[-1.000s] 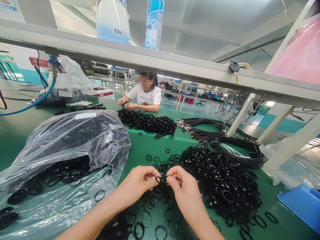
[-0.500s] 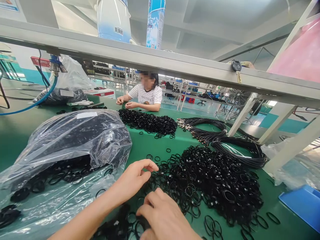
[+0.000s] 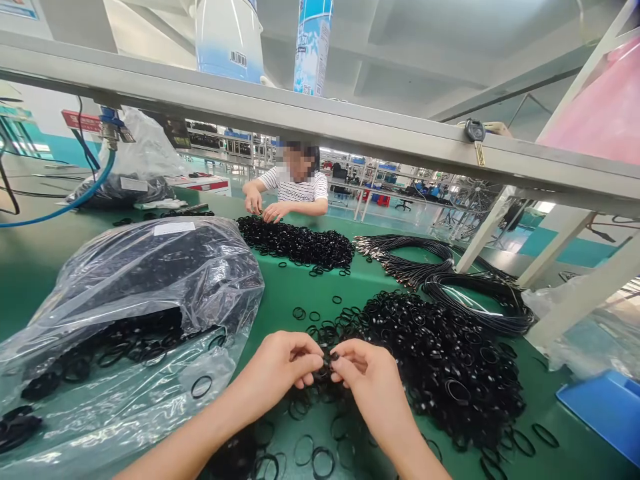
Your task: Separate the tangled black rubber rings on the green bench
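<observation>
My left hand (image 3: 277,373) and my right hand (image 3: 370,381) meet over the green table (image 3: 310,293), fingertips pinched together on a small black rubber ring (image 3: 326,363) between them. Just beyond and to the right lies a big heap of black rings (image 3: 440,360). Loose rings (image 3: 310,457) are scattered under my wrists.
A clear plastic bag of black rings (image 3: 130,313) fills the left. Coiled black cables (image 3: 470,293) lie behind the heap. A person in a striped shirt (image 3: 295,190) sorts a second ring pile (image 3: 295,241) across the table. A blue tray (image 3: 605,407) sits at the right edge.
Half a second ago my right hand was low among the loose rings and my left was open; both have come back together, pinching a ring. The person opposite lowered their hands to their pile.
</observation>
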Action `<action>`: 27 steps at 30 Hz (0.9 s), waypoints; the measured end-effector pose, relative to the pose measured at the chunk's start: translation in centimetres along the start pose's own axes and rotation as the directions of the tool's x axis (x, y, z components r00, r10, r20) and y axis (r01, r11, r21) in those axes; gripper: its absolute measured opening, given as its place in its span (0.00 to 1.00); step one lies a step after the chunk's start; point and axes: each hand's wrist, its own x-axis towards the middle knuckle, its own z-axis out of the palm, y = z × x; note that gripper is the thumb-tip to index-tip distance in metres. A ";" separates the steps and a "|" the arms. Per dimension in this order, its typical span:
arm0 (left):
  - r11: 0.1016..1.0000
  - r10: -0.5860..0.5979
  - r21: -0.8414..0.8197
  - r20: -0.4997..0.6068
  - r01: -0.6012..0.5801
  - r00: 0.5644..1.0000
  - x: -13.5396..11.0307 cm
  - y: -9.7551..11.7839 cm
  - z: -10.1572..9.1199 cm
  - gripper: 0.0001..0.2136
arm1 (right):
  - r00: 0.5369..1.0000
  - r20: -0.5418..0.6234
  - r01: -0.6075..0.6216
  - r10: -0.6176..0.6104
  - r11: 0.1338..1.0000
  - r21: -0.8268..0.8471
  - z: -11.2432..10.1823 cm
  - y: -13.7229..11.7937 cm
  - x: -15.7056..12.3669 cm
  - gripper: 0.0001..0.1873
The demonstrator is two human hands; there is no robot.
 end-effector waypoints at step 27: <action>0.985 0.060 0.163 -0.046 -0.052 0.997 0.0 1.0 -1.5 0.12 | 0.932 0.346 0.326 -0.105 0.658 -0.679 4.5 0.0 -2.2 0.05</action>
